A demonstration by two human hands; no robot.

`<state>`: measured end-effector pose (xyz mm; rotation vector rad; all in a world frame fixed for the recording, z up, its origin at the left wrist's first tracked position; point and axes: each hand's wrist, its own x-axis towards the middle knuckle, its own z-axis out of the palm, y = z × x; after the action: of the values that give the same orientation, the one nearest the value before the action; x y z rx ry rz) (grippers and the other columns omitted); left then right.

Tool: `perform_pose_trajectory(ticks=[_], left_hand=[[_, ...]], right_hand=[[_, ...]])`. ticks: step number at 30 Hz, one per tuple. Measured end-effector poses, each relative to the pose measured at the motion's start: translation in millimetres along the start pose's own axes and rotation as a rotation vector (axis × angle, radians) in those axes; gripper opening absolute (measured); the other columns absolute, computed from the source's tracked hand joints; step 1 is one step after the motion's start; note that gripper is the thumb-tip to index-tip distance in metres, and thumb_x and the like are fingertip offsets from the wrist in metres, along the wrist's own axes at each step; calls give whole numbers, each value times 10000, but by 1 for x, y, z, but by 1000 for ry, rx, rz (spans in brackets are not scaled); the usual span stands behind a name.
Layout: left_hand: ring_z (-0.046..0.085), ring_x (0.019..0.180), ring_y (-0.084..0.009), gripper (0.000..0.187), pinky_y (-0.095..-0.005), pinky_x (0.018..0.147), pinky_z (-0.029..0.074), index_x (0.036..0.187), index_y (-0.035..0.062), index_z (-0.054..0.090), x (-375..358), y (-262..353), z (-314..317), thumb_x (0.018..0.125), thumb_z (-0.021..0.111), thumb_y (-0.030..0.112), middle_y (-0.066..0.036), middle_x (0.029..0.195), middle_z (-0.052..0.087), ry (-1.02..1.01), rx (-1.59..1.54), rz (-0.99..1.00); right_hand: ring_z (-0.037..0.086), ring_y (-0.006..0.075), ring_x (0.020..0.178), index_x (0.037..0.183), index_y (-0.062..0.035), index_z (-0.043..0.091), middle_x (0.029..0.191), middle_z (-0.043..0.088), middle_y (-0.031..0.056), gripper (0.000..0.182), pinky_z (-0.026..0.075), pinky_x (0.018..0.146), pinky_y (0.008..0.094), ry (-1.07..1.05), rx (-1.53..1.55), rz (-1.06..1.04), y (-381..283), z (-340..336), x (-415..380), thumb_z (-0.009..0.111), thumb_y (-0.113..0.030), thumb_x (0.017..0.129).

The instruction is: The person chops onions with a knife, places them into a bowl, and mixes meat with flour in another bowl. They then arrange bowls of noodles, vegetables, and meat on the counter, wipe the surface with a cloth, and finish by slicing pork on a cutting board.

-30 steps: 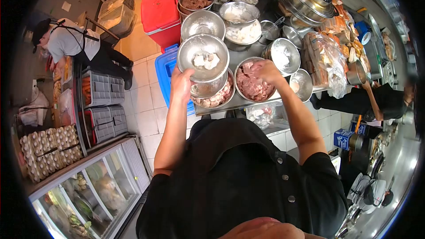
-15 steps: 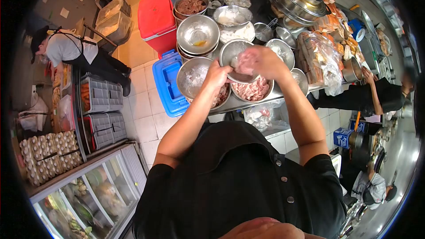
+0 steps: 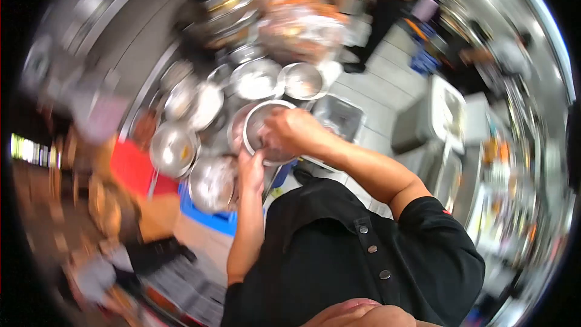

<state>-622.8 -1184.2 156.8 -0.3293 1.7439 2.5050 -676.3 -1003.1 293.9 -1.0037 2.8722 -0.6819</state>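
Note:
My left hand (image 3: 250,171) grips the near rim of a metal bowl (image 3: 254,128), thumb over the edge, holding it tilted above the counter. Inside that bowl is my right hand (image 3: 293,131), its fingers curled down around pinkish raw meat (image 3: 270,142), which is mostly hidden and smeared by motion. Partly behind the held bowl, a container of pink meat (image 3: 238,127) shows at the left. Close to my left hand stands a wide metal bowl (image 3: 206,175) with whitish residue. Beyond it is another metal bowl (image 3: 171,145) with a little yellow-brown liquid.
Several more metal bowls (image 3: 255,82) crowd the counter. A large lidded pot (image 3: 221,21) and plastic-bagged food (image 3: 302,33) are at the back. A red box (image 3: 136,169) and a blue lid (image 3: 212,218) sit left. Co-workers stand at the upper right (image 3: 387,12) and lower left (image 3: 103,275).
The view has swung round to the right and blurred. My right hand has gone from holding raw meat over the bowl to deeper inside it. My left hand keeps its hold on the rim.

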Motion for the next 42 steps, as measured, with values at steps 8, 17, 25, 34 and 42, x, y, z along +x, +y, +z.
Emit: perform_pose_trajectory(ticks=[8,17,25,34,42], left_hand=[[661,1126,-217,516,-352,992,530,1387,-4,542,-69,-76,129,875,576,-59,-115,1278,655,-584,17,-334],[714,1072,-263,533,-407,811,663,1411,15,463,-268,-187,331,891,561,-50,-144,1280,635,-1034,253,-520],[692,1139,-301,613,-487,831,663,1478,52,422,-513,-355,503,897,609,-5,-149,1346,610,-1250,298,-825],[719,1023,-266,555,-415,769,664,1418,29,455,-724,-475,686,899,648,-6,-147,1263,624,-1552,486,-875],[737,898,-258,480,-407,687,654,1334,-19,505,-881,-613,880,896,679,75,-167,1124,671,-1683,598,-999]], right_hand=[[681,384,789,920,-48,656,885,662,148,125,550,706,496,496,-11,385,8,-5,-238,722,-136,859],[659,243,690,901,-16,694,783,668,117,86,526,649,376,1193,213,1113,-33,-3,-623,732,-85,864],[591,84,594,868,-21,683,717,641,5,72,484,537,257,1831,426,1615,-127,76,-976,720,-59,916],[580,111,540,849,-40,670,706,639,14,97,471,494,291,2017,76,2079,-151,180,-1310,720,-99,908],[720,347,931,954,3,691,1005,744,211,233,567,796,527,1111,920,2850,-266,480,-1375,715,-212,868]])
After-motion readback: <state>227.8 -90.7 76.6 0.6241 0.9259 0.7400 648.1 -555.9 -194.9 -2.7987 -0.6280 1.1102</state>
